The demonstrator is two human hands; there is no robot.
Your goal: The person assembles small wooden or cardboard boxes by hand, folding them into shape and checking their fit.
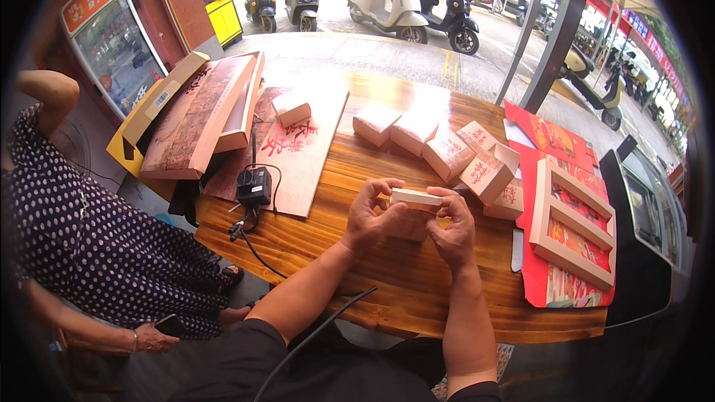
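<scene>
Over the near middle of the wooden table (357,253), I hold a small pale pink cardboard box (414,198) with both hands. My left hand (370,216) grips its left end and my right hand (453,229) its right end, thumbs on the near side. The fingers partly cover the box's sides. Just beyond my hands, several similar small boxes with red print stand in a bent row, among them a tilted box (447,155) and a taller one (488,175) with raised flaps. Another small box (293,110) sits farther left on a flat printed board (309,179).
A large printed box (197,115) lies at the left, near a black device (254,186) with a cable. At the right, a pink cardboard divider frame (540,201) rests on red printed packaging (532,290). A person in a dotted dress (112,246) stands at left, holding a phone (170,325).
</scene>
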